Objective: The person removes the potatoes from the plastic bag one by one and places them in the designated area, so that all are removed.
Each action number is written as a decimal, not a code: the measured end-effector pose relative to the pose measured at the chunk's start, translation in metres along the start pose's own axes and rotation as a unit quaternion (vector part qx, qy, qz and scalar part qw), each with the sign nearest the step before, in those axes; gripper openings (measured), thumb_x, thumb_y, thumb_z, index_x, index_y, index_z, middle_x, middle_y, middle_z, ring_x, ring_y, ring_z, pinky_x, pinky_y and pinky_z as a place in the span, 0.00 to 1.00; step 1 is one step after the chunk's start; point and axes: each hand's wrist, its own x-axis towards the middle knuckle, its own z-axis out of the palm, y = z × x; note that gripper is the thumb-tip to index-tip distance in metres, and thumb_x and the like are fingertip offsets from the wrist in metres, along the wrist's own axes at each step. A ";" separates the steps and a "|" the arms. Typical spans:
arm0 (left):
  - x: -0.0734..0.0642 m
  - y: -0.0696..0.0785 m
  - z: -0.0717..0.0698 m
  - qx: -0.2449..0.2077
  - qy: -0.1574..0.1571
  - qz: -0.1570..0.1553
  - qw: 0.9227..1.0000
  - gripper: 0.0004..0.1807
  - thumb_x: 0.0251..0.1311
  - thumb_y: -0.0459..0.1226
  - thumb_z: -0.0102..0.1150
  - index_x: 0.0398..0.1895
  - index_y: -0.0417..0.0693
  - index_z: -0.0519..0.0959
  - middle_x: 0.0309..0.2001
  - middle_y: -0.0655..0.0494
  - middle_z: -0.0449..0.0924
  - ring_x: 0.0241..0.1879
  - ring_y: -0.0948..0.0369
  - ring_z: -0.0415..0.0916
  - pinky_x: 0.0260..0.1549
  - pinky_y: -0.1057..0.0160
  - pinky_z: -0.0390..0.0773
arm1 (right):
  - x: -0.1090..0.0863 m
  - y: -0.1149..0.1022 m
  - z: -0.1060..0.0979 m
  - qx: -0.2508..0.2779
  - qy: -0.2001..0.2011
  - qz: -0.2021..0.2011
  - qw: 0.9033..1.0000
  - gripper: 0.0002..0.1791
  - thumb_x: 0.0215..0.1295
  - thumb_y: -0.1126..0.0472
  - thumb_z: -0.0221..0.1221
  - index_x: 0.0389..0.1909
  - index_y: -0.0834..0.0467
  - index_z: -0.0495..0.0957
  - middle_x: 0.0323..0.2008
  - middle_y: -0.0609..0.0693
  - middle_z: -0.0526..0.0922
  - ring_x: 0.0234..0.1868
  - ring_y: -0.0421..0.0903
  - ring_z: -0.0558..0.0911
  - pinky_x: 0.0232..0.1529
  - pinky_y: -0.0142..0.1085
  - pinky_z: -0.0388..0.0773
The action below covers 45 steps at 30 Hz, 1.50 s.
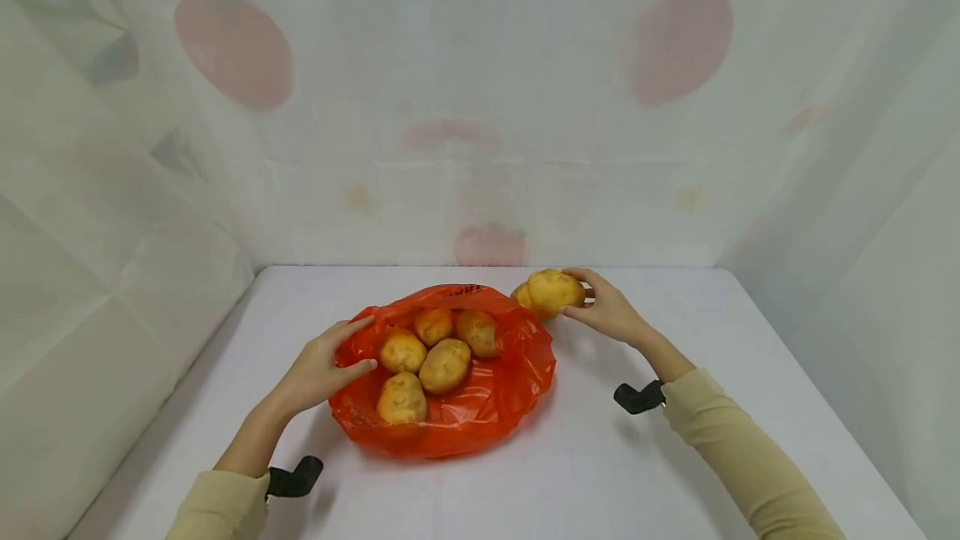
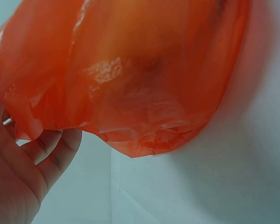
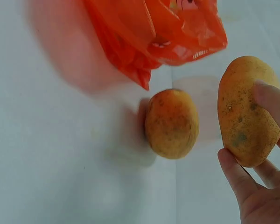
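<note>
In the head view, several potatoes point(image 1: 445, 366) sit inside a red plastic bag point(image 1: 480, 438) with its mouth spread wide. My left hand point(image 1: 321, 365) rests at the bag's left rim, thumb and fingers spread apart and touching the plastic; the left wrist view shows its fingers point(image 2: 65, 151) partly hidden behind the bag. To the right, just past the bag's far edge, my right hand point(image 1: 606, 307) grips a potato point(image 1: 557, 292) between thumb and fingers. Another potato point(image 3: 171, 123) lies on the table, beside the bag and partly hidden behind the held one in the head view.
A white-covered table point(image 1: 637, 457) carries everything. Pale curtains point(image 1: 555, 123) printed with fruit shapes enclose its back and sides. Black camera mounts point(image 1: 639, 397) stick out from both wrists.
</note>
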 end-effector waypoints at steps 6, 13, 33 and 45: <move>0.000 0.000 0.000 -0.002 0.000 -0.004 1.000 0.37 0.54 0.48 0.63 0.67 0.53 0.62 0.61 0.45 0.66 0.53 0.47 0.71 0.42 0.50 0.79 | 0.004 0.009 -0.004 -0.007 0.011 0.027 1.000 0.36 0.54 0.58 0.65 0.63 0.58 0.61 0.62 0.59 0.65 0.54 0.62 0.74 0.47 0.47 0.78; 0.000 0.002 0.000 -0.002 -0.002 -0.006 1.000 0.37 0.54 0.47 0.63 0.67 0.54 0.62 0.60 0.46 0.66 0.52 0.49 0.71 0.42 0.51 0.79 | 0.007 0.017 -0.007 -0.016 0.028 0.057 0.998 0.36 0.56 0.59 0.64 0.64 0.58 0.60 0.62 0.60 0.64 0.54 0.62 0.73 0.51 0.49 0.75; 0.000 0.002 0.001 0.003 0.008 0.007 1.000 0.36 0.54 0.47 0.63 0.67 0.53 0.63 0.59 0.47 0.68 0.51 0.50 0.72 0.42 0.52 0.80 | 0.010 0.050 -0.003 -0.027 0.070 0.101 0.992 0.38 0.56 0.58 0.63 0.65 0.62 0.58 0.62 0.65 0.64 0.60 0.59 0.66 0.60 0.51 0.65; 0.001 0.000 0.001 -0.005 0.002 -0.001 1.000 0.37 0.54 0.47 0.63 0.68 0.55 0.61 0.61 0.46 0.66 0.52 0.48 0.71 0.42 0.51 0.80 | 0.007 0.063 0.001 -0.039 0.063 0.132 0.988 0.37 0.57 0.59 0.62 0.65 0.63 0.57 0.63 0.66 0.62 0.60 0.61 0.66 0.60 0.52 0.66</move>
